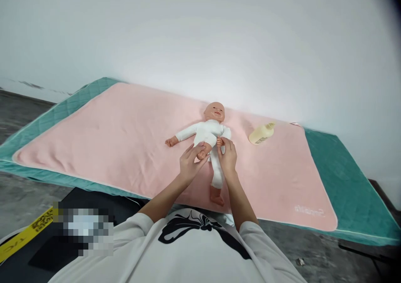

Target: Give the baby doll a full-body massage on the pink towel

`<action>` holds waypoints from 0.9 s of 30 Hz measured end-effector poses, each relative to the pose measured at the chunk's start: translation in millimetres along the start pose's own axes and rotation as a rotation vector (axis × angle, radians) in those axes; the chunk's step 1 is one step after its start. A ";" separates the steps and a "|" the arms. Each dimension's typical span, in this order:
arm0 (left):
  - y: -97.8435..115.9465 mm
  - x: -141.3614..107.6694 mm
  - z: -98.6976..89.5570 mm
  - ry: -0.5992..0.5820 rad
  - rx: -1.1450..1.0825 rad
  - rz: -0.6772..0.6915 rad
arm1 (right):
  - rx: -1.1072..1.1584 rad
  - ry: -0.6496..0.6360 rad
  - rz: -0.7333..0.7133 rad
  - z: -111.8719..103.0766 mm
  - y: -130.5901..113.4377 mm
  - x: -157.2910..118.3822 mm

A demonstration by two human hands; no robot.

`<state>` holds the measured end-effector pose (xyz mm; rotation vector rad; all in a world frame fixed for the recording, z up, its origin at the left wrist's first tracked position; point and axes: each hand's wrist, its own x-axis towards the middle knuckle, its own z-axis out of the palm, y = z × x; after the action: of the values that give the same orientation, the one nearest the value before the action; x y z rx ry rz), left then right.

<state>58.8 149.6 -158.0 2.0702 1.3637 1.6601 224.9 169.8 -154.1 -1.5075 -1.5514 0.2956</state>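
A baby doll point(211, 128) with a white cloth body lies on its back on a pink mat point(125, 136), head away from me. One of its legs is bent up, and my left hand point(191, 161) holds the foot of that leg between thumb and fingers. My right hand point(228, 154) has its fingers closed around the doll's small hand on the right side. The other leg lies stretched toward me, with its bare foot near the mat's front edge. The doll's left-side arm is spread outward on the mat.
A pale yellow bottle point(262, 133) lies tilted on the mat to the right of the doll. Green quilted padding point(341, 170) shows under the mat. A white wall point(200, 36) stands behind. At lower left are a black surface and a yellow strip point(28, 236).
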 end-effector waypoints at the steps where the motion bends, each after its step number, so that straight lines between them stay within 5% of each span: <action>1: -1.0 -0.2 2.1 0.004 0.012 0.015 | -0.019 0.001 -0.001 0.3 1.1 -0.2; 12: 3.2 -9.2 -11.9 0.003 0.031 0.051 | 0.174 0.102 0.092 -18.8 12.6 11.6; 17: -6.1 -40.7 -24.8 -0.044 0.034 0.069 | 0.307 0.261 0.282 -40.8 35.4 21.5; 23: -22.8 -91.8 -49.1 -0.206 0.033 -0.094 | 0.426 0.372 0.483 -55.6 83.0 14.4; 27: -27.5 -114.4 -67.3 -0.212 0.011 0.033 | 0.687 0.438 0.678 -52.9 113.3 2.8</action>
<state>-9.1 56.5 -229.5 2.2126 1.2796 1.3990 339.0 175.3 -205.1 -1.3561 -0.4699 0.7402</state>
